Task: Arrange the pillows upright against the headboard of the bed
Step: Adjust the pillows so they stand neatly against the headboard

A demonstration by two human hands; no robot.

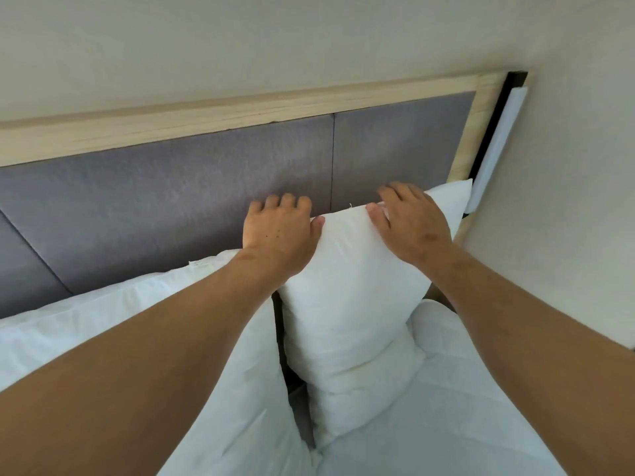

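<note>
Plain cream wall (pixel 240 36), white bar fixture (pixel 498 146) in the corner, soft light

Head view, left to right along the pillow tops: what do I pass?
left pillow → left hand → upright pillow → right hand → white wall fixture

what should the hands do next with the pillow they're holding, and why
Probably press the right pillow back flat against the headboard. The left hand and right hand both grip its top edge, and it already stands upright beside the left pillow, so seating it firmly seems all that is left.
</note>
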